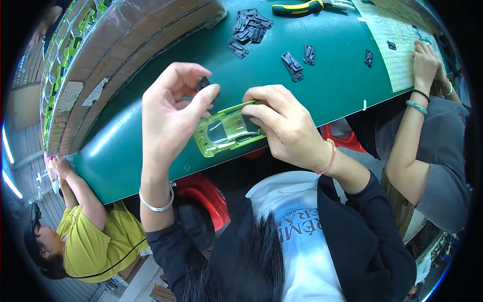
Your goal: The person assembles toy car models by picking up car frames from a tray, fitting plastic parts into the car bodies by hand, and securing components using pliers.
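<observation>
"What have you got in your grip?"

"My left hand (pixel 173 108) pinches a small black plastic part (pixel 204 84) between thumb and fingers, so only some of it shows. My right hand (pixel 284 121) has thumb and fingers closed on one end of a see-through green plastic car-shaped shell (pixel 232 126)."

"Where is that shell exactly?"

"Between my two hands, over the near edge of the green tabletop (pixel 342 65). My right fingers cover its right end, and I can't tell whether my lower left fingers touch it."

"And what's around you?"

"Beyond my hands lies a loose pile of flat black plastic pieces (pixel 251 30), with a few more strewn to its right — one of them on a pale yellow-green paper sheet (pixel 397 60). At the far edge is a hand tool with a yellow-and-black handle (pixel 298 8)."

"Anything in the way?"

"On the left, brown cardboard trays (pixel 151 30) edged with clear plastic stand like a wall along the table, with bright green plastic pieces (pixel 75 43) behind. A co-worker in a yellow-green shirt (pixel 108 234) sits past that end; on my right, a co-worker's hand (pixel 426 58) rests over the sheet — well apart from mine. A red plastic stool (pixel 211 199) shows below the table edge."
</observation>
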The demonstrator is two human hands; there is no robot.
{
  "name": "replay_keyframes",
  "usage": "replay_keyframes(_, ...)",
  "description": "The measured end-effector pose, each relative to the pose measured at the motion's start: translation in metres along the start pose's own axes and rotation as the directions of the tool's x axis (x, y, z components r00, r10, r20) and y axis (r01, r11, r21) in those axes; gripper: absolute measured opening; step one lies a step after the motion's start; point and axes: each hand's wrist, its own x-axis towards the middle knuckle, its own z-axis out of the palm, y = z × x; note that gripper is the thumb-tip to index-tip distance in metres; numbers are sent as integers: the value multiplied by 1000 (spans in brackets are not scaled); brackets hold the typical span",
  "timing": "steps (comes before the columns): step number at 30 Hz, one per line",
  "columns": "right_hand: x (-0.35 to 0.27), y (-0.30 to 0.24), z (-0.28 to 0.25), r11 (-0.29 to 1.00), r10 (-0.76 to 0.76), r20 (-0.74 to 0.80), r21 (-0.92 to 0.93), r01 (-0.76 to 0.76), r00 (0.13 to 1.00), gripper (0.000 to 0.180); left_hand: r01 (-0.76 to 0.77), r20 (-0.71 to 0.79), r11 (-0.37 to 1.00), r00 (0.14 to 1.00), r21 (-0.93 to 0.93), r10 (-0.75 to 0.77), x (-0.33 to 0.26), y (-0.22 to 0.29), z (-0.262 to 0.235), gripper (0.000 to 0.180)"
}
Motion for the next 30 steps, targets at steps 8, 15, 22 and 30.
replay_keyframes(8,0,-2,1,991,-74,67,-110,81,995,34,-67,0,983,998,-171,68,-40,-3,-8,33)
replay_keyframes(15,-1,0,3,981,-124,87,-139,135,988,37,-252,-68,944,960,215,272,-57,-9,0,25)
replay_keyframes(22,0,-2,7,992,-101,70,-63,106,992,26,-502,47,590,785,632,618,-57,-16,2,17)
replay_keyframes(30,-2,1,6,995,-96,60,-24,98,994,34,-550,92,562,761,618,642,-66,-15,10,20)
